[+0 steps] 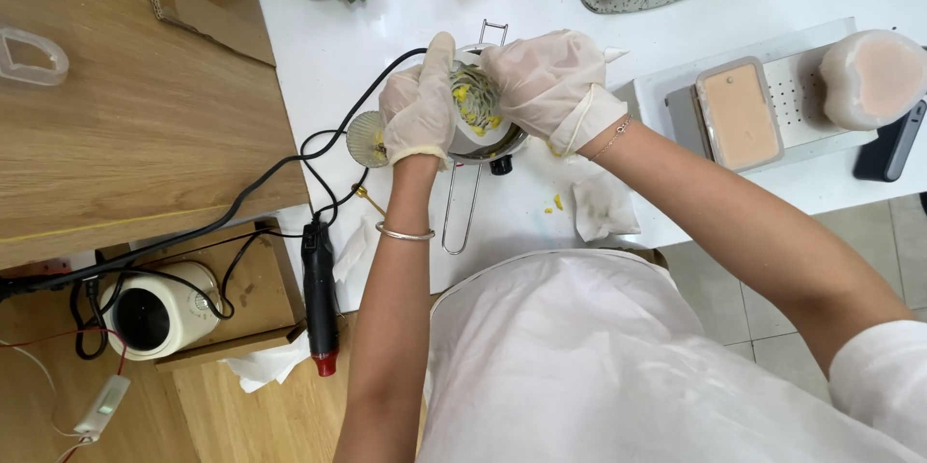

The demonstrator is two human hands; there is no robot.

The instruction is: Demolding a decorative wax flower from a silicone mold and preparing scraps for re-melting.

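Both gloved hands meet over a small metal pot (502,142) on the white table (338,57), a little above the middle of the view. The left hand (418,106) comes up from 6 o'clock, its fingers together and curled around the left side of a round pale mould (475,104) speckled with yellow bits, thumb pointing to 12 o'clock. The right hand (546,82) reaches in from 4 o'clock and clamps the same mould from the right and top, fingers folded over its rim, so the 2 hands hold it just above the pot. A wire handle (462,207) runs from the pot toward 6 o'clock. Just at 9 o'clock of the left hand lies a small ribbed clear cup (366,138), touching the glove. A silver bangle (405,232) sits on the left forearm and a thin chain bracelet (615,138) on the right wrist. At 5 o'clock of the pot, a crumpled white tissue (601,202) lies with yellow crumbs (557,202) beside it. Far out at 3 o'clock, a white tray (801,86) carries a rectangular peach-coloured block (739,115). At 7 o'clock, a black tool with a red tip (320,294) lies on its cord, and a cream round appliance (154,313) sits further out.
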